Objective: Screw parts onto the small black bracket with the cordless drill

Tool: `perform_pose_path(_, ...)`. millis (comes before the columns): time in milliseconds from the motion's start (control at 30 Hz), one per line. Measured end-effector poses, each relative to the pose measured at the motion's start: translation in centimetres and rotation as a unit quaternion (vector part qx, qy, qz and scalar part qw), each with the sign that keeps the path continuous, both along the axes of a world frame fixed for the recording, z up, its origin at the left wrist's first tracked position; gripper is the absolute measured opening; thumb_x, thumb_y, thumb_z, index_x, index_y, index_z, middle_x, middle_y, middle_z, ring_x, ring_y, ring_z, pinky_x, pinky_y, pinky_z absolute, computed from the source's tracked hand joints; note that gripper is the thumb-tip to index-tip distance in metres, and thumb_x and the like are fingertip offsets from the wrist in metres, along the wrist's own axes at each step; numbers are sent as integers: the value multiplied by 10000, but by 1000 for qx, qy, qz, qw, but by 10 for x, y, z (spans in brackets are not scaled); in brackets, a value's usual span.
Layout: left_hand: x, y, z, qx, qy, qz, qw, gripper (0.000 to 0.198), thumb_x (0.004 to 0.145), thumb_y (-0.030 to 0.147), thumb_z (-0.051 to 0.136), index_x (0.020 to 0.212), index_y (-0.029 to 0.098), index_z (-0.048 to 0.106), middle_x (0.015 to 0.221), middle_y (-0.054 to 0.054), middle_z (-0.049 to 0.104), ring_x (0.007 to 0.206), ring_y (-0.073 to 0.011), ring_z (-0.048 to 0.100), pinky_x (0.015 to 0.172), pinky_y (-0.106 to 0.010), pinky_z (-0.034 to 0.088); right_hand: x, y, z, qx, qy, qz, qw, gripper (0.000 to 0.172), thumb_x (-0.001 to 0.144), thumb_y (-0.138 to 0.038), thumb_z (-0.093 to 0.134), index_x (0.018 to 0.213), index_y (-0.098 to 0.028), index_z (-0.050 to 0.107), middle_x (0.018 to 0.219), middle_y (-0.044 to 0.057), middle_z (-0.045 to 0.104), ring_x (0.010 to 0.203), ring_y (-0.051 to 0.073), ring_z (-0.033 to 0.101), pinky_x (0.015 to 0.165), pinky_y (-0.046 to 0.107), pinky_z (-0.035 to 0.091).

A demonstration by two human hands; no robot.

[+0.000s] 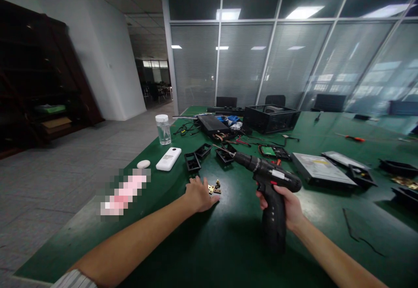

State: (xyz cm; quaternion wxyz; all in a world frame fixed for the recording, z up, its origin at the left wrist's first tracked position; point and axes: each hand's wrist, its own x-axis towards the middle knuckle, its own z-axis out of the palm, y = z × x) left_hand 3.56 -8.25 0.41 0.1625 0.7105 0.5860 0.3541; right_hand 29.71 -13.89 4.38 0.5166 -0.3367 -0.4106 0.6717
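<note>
The left hand [200,195] rests with fingers spread around small brass fittings [211,189] lying on the worktop [228,249]; whether it pins any is hidden. To their right, a cordless drill [271,177] is gripped in the right hand [290,207], bit clear of the fittings, so work seems unfinished.

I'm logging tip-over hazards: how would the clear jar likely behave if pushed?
The jar stands taller than wide, so a push near its white lid would probably tip it. Its sides look rounded, so once toppled it may roll, perhaps off the table, whose edge is close by.
</note>
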Motion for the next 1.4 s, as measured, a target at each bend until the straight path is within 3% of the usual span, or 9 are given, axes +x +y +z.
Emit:
perform_pose_path(267,10,2,3,25,91,-138,986,342,736,472,477,784,152,586,899,-205,545,865,-328,515,762,-433,360,-1,0,1,-5,17,12,1000,317,723,-388,456,834,-145,628,692,73,644,520,169,534,526,290,429)
perform_pose_path(333,5,3,10,53,81,-135,986,342,668,514,551,717,175,567,861,-177,546,837,-316,517,746,-418,369,-1,0,1,-1,14,5,1000,307,721,-381,454,833,-154,627,694,65,640,520,166,528,527,289,431)
perform_pose_path(500,-22,11,24,21,57,-212,975,607,158,496,773,656,220,564,612,-35,506,624,-254,534,652,-354,403,1,1,-1,-12,7,4,1000,317,721,-396,458,843,-154,622,702,72,649,518,170,535,525,293,432)
perform_pose_path(567,-29,17,30,0,50,-245,968,558,202,468,782,663,226,580,618,-23,514,574,-217,527,613,-317,401,1,1,-2,-13,9,4,1000,316,719,-395,462,840,-152,623,708,75,650,522,172,538,527,293,433)
perform_pose_path(867,-16,32,41,-33,43,-343,938,223,594,415,667,713,227,644,736,-73,582,733,-224,535,714,-297,372,1,0,-1,-7,-14,7,1000,346,717,-413,450,844,-142,622,682,78,643,526,179,540,536,291,429)
perform_pose_path(1033,-11,26,35,59,38,-345,936,555,532,473,696,1028,239,607,1109,-107,534,1001,-273,478,860,-326,328,2,1,-2,-17,7,14,1000,342,718,-393,449,843,-134,633,685,84,654,515,175,544,521,288,430)
perform_pose_path(1167,-7,25,32,39,56,-362,930,350,597,477,654,862,249,639,997,-91,584,961,-259,502,846,-330,333,1,0,-2,-20,33,29,999,352,738,-380,427,838,-119,641,650,88,651,514,180,554,511,288,432)
perform_pose_path(1300,-12,31,37,92,7,-261,961,321,616,468,639,825,225,613,947,-104,574,987,-269,484,835,-331,343,-2,-2,0,-4,44,6,999,314,720,-367,461,896,-156,612,693,62,646,508,166,539,516,287,436)
perform_pose_path(1400,-28,44,39,150,-22,-35,988,373,649,467,599,901,193,569,1025,-156,524,1085,-327,403,879,-386,305,-4,-3,3,7,44,-2,999,313,711,-367,466,927,-180,595,726,55,645,518,163,530,532,292,435)
